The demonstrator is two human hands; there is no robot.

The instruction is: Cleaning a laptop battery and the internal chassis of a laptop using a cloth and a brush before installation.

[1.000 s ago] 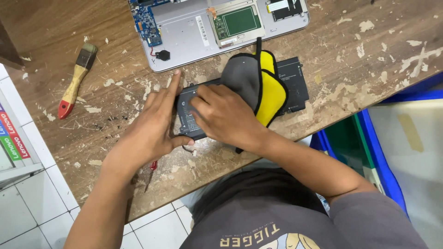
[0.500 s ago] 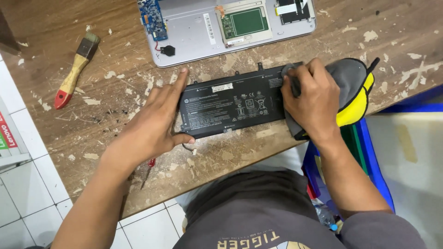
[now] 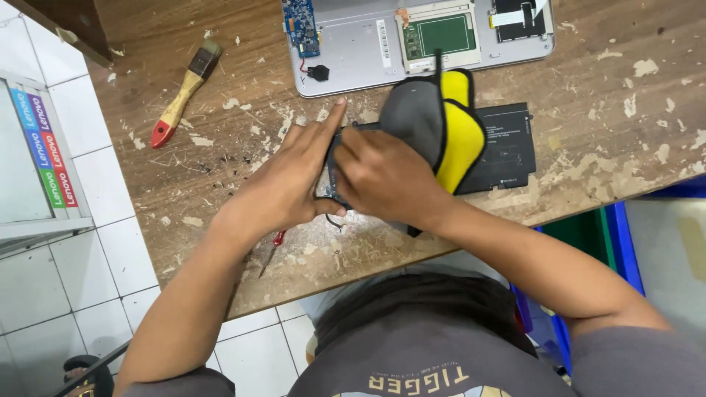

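Black battery pack (image 3: 500, 147) is lying near desk's (image 3: 220, 44) front edge w/ right hand (image 3: 386, 176) pressing a grey-yellow cloth (image 3: 441, 121) on it, left hand (image 3: 283, 187) flat, fingers spread, bracing its left end; opened laptop (image 3: 353, 51) sitting at back edge, brush (image 3: 180, 95) lying toward left edge.

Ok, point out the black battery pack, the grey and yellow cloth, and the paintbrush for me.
black battery pack (image 3: 504, 147), head view, on its bare right end.
grey and yellow cloth (image 3: 460, 132), head view, on the yellow fold.
paintbrush (image 3: 179, 103), head view, on the wooden handle.
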